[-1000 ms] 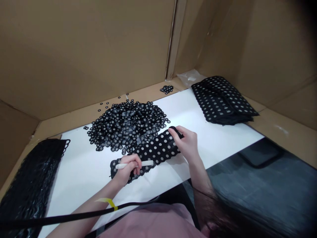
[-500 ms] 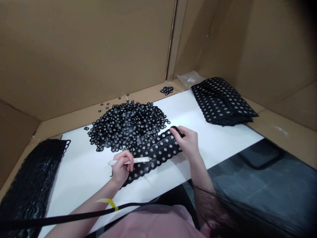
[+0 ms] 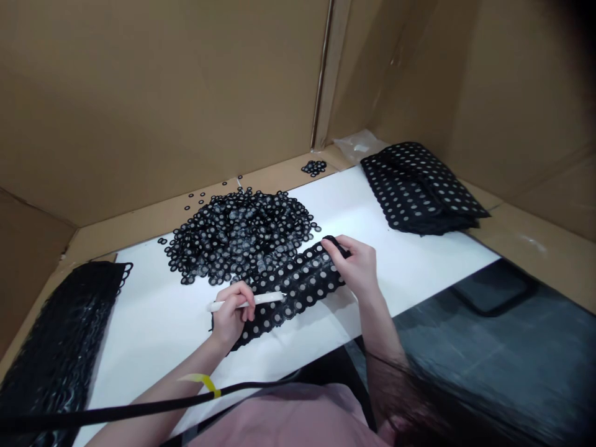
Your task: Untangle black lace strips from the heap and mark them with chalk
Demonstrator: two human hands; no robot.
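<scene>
White work surface (image 3: 410, 267): open room left beyond right hand (image 3: 358, 264); near edge passed close below strip, overhang best avoided. Folded dotted stack (image 3: 419, 186) set well apart, far right. Ring pile (image 3: 242, 230) just beyond strip; sideways sweeps best kept short there. Black dotted strip (image 3: 302, 285) laid slantwise before pile, right end pinched by right hand; should be held taut. White pen (image 3: 269, 298) grasped in left hand (image 3: 230, 313), tip at strip's middle, contact unclear; light pressure advised.
</scene>
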